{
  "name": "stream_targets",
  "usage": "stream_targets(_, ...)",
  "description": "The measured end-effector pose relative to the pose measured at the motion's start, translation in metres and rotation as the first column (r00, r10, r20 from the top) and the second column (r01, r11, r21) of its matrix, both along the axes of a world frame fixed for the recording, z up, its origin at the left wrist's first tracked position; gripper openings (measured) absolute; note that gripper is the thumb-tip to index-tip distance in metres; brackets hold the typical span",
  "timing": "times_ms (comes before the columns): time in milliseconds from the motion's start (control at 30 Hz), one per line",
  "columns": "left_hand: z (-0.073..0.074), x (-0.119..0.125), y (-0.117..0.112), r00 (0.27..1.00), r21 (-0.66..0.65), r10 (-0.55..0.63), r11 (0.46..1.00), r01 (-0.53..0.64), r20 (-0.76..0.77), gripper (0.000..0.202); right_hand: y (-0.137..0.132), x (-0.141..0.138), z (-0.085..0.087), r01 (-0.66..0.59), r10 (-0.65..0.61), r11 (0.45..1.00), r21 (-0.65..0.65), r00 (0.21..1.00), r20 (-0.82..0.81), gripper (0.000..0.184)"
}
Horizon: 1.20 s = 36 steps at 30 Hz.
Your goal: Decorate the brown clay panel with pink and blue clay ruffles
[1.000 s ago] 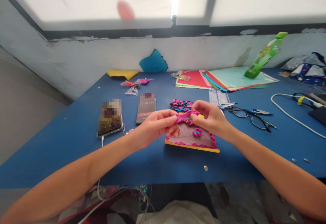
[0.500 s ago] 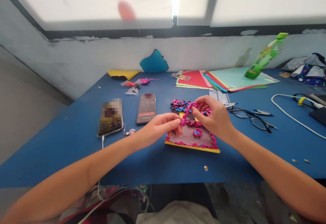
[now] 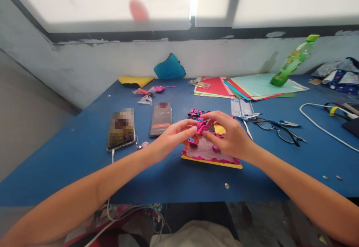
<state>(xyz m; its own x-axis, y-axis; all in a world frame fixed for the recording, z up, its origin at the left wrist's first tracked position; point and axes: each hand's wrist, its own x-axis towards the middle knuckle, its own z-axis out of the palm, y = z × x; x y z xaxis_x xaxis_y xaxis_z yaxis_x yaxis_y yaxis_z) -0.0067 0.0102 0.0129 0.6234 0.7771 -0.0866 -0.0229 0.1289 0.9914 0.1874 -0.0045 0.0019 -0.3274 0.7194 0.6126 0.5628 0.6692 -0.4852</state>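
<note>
Between my fingertips is a soft magenta strip (image 3: pixel 201 127), curled into a small petal-like bunch; whether it is clay or paper I cannot tell. My left hand (image 3: pixel 179 134) pinches its left side with thumb and fingers. From the right, my right hand (image 3: pixel 228 133) grips the bunch with curved fingers and thumb. Below both hands lies a decorated board (image 3: pixel 207 153) with a dark, shiny face, a yellow edge, a magenta border and pink and blue flower shapes. My right hand covers part of it.
Two phones, a left one (image 3: pixel 122 133) and a middle one (image 3: pixel 161 119), lie to the left. Glasses (image 3: pixel 284 134) and a clear plastic packet (image 3: pixel 241 107) are at right. Coloured sheets (image 3: pixel 252 86) carry a leaning green bottle (image 3: pixel 293 63). A small silvery disc (image 3: pixel 227 185) lies near the front edge.
The magenta strip, stretched in a loop between my hands before, is now gathered into a compact bunch. My right hand has moved left and slightly down, closer to my left hand.
</note>
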Motion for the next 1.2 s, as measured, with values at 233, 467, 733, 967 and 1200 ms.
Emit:
stream_targets(233,-0.005,0.003,-0.001,0.999,0.123,-0.007,0.992,0.012,-0.04,0.035,-0.003,-0.003,0.0,-0.085,0.07,0.984,-0.155,0.993,-0.1,0.017)
stream_targets(467,0.005,0.005,-0.005,0.998,0.078,0.065,0.995,-0.065,-0.002,0.033,-0.004,-0.006,0.007,-0.305,0.024,0.778,-0.549,0.888,-0.458,0.023)
stream_targets(733,0.007,0.004,-0.008,0.997,0.023,0.08,0.997,-0.08,0.001,0.027,-0.005,-0.008,0.013,-0.458,-0.032,0.641,-0.616,0.786,-0.617,0.026)
stream_targets(967,0.007,0.003,-0.005,0.996,0.005,0.09,0.996,-0.09,0.001,0.028,-0.001,-0.004,0.009,-0.272,-0.085,0.773,-0.573,0.851,-0.518,0.017)
stream_targets(1200,0.01,0.004,-0.01,0.999,0.007,-0.016,1.0,0.016,-0.032,0.031,0.01,0.005,0.007,0.112,-0.284,0.887,-0.448,0.897,-0.34,0.011)
